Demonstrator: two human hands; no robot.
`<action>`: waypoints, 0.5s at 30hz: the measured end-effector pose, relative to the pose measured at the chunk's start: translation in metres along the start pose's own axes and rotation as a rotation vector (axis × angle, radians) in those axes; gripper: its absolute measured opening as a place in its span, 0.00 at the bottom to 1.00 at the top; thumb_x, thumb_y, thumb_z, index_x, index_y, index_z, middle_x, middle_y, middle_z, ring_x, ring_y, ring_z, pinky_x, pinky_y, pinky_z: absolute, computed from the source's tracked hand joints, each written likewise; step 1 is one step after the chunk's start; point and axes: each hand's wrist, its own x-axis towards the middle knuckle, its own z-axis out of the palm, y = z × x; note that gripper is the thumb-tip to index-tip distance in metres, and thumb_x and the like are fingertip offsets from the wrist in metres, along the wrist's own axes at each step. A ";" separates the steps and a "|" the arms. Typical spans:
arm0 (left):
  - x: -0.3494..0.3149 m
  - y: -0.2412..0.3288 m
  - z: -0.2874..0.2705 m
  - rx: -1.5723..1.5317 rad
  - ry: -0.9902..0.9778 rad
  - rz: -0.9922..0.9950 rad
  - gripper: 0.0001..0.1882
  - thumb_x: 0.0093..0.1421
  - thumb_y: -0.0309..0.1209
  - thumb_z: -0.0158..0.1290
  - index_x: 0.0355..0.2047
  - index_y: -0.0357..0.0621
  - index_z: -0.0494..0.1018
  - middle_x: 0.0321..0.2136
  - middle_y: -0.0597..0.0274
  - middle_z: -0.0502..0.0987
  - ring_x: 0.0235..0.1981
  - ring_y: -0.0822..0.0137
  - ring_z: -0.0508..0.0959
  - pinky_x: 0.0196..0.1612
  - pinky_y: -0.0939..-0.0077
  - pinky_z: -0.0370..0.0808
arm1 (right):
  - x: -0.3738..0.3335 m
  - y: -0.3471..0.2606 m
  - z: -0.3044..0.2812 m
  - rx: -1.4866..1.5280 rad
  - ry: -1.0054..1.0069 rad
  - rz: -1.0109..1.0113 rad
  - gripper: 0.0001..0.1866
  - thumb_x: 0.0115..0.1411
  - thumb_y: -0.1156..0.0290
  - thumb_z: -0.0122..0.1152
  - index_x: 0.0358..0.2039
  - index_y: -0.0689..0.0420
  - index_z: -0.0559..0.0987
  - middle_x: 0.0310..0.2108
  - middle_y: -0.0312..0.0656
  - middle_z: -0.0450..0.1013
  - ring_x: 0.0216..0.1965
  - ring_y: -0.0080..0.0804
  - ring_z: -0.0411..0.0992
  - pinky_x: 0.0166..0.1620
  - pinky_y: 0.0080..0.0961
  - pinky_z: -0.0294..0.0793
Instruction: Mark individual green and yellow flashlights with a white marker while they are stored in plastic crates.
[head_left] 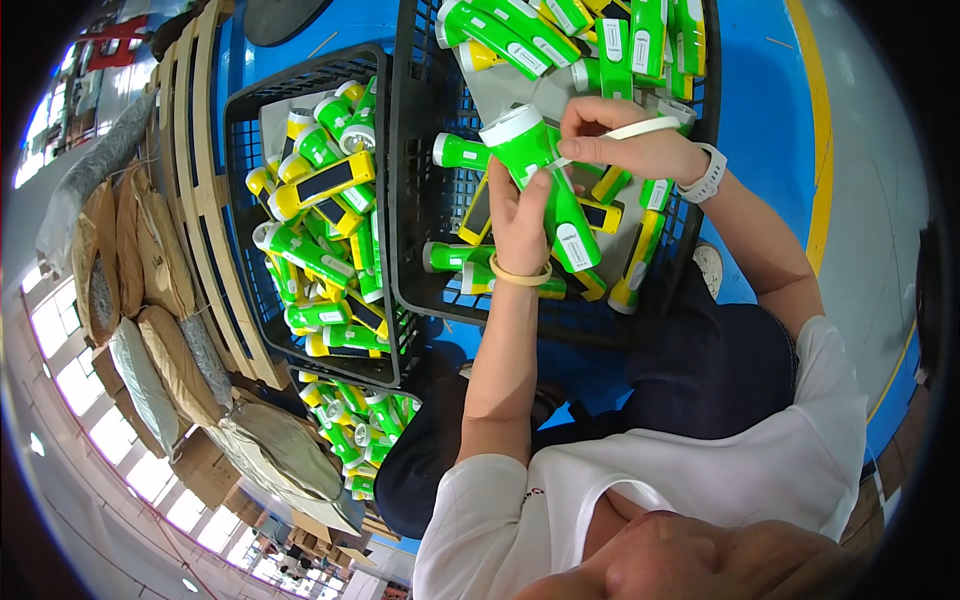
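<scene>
My left hand (518,228) is closed around a green flashlight (528,152) with a white head, held tilted above a black crate (405,215). In my right hand (640,150), the fingers pinch a slim white pen-like tool (643,128), whose exact kind I cannot make out. Its thin tip meets the side of the flashlight, close to my left thumb; whether it presses in is not clear. Below both hands, more green and yellow flashlights (640,255) lie in the crate, some with dark panels facing up. My hands hide part of that layer.
On the left stands a second black crate (240,150) heaped with flashlights, with more flashlights (350,425) below it. A wooden pallet (205,200) and brown wrapped packages (165,240) are farther left. A yellow line (820,130) edges the blue floor on the right.
</scene>
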 end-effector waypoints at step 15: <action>0.017 0.119 -0.140 0.299 0.837 0.438 0.13 0.59 0.34 0.49 0.35 0.34 0.68 0.32 0.49 0.76 0.30 0.62 0.77 0.37 0.65 0.76 | -0.010 0.062 0.044 -0.654 0.124 -0.328 0.04 0.48 0.68 0.59 0.23 0.54 0.76 0.43 0.52 0.68 0.42 0.47 0.69 0.43 0.38 0.69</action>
